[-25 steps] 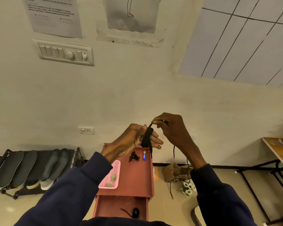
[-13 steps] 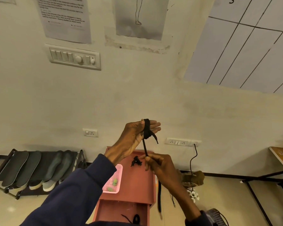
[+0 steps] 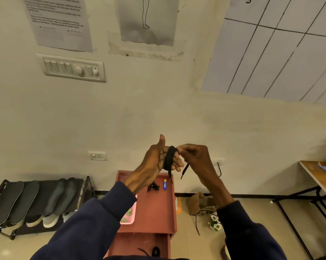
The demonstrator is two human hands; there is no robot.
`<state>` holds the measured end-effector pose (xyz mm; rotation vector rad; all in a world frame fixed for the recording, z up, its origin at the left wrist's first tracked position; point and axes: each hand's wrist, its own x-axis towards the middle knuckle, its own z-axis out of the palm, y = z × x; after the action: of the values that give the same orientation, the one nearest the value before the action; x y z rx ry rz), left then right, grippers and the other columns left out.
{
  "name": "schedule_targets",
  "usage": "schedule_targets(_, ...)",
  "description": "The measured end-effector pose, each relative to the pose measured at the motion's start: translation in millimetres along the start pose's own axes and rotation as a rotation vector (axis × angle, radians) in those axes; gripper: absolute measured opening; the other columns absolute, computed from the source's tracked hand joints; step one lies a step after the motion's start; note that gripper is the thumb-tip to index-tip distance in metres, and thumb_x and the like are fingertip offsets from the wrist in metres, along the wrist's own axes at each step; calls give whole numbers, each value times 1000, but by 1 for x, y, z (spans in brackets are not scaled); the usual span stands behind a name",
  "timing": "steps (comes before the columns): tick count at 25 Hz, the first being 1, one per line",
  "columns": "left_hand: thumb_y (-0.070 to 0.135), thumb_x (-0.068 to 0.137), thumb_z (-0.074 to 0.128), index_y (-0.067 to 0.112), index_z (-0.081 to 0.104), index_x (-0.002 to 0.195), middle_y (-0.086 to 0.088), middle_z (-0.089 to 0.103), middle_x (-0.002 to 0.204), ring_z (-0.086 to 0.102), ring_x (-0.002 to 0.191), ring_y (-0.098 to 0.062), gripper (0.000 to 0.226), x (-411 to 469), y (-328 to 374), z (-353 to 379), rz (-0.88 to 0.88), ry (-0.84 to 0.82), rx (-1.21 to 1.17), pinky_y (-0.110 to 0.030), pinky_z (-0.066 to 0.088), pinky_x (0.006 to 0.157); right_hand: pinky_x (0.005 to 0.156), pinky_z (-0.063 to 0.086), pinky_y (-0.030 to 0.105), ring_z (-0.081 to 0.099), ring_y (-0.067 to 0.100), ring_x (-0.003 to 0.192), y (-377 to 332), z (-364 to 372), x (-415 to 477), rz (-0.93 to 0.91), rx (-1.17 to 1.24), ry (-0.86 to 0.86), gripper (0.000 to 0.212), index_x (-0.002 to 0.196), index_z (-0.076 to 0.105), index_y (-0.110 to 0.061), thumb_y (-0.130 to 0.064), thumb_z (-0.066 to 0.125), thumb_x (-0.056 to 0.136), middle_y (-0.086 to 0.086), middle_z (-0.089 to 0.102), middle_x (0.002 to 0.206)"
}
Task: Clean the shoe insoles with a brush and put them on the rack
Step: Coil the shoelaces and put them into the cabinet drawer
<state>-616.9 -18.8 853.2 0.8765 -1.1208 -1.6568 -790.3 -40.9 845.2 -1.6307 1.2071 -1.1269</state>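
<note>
Far down-left of the grip, dark flat insoles (image 3: 17,201) lean in a row on the black metal rack (image 3: 87,184). The left hand (image 3: 154,162) has its grip apart, thumb up, a flat black shoelace (image 3: 168,159) wound round its straight fingers (image 3: 178,163); the right hand (image 3: 198,156), just beside, has its grip pinched on the lace end. Should that pinch slacken, the coil would likely unwind onto the red surface (image 3: 158,209) below. High above right, a handwritten "3" (image 3: 249,0) reads; wall notices (image 3: 59,23) are too blurred
</note>
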Motion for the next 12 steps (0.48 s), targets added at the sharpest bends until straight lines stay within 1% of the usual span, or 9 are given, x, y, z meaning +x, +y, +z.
schedule_targets(1,51,108,27,0,68,82,-24,69,79,65,61,-28,70,1,0,-3,17,19,-63,-28,53,59,75,54,33,69,22,81,8,9,-9,70,103,-28,16,95,80,-14,-16,65,99,6,77,88)
schedule_targets(2,47,108,32,2,65,82,-21,68,77,63,61,-26,62,2,0,-6,30,32,-119,-26,52,59,69,49,31,62,22,75,13,18,-17,140,198,-54,19,96,80,-15,-17,62,101,9,74,87)
schedule_targets(3,44,108,35,3,63,84,-18,66,76,61,61,-24,55,2,-1,-8,33,48,-171,-26,52,60,64,44,29,53,20,71,15,27,-23,207,291,-66,22,97,80,-13,-17,60,102,11,70,85)
schedule_targets(4,42,108,38,4,61,85,-16,65,75,60,62,-23,50,2,-2,-10,31,69,-207,-26,53,62,63,40,27,48,18,71,15,35,-27,269,387,-64,25,97,79,-11,-15,56,104,11,67,85)
schedule_targets(6,41,107,42,6,60,86,-13,62,75,59,62,-21,45,3,-6,-13,26,96,-241,-27,53,66,66,44,27,56,20,80,10,45,-31,351,517,-35,29,101,76,-4,-12,49,106,15,68,91)
schedule_targets(8,41,105,47,7,61,86,-12,61,75,58,62,-21,41,4,-8,-15,23,100,-275,-29,53,69,75,48,31,66,25,94,6,48,-31,362,550,-18,29,112,71,4,-13,48,106,22,72,104)
schedule_targets(9,40,105,47,7,61,86,-12,61,76,59,64,-21,41,4,-9,-15,21,96,-296,-29,54,69,77,49,33,68,27,98,5,48,-32,358,565,-14,29,114,69,6,-12,47,106,22,73,109)
schedule_targets(10,40,106,46,5,62,89,-13,63,79,61,67,-22,41,5,-11,-14,18,91,-320,-29,55,71,77,49,33,70,28,100,5,48,-33,363,596,-5,29,114,69,5,-11,47,106,19,74,109)
schedule_targets(12,39,108,41,0,64,96,-17,67,87,67,76,-25,47,6,-14,-12,10,79,-393,-31,57,76,73,49,33,73,26,94,3,48,-34,418,693,17,28,109,70,-1,-12,44,107,13,76,105)
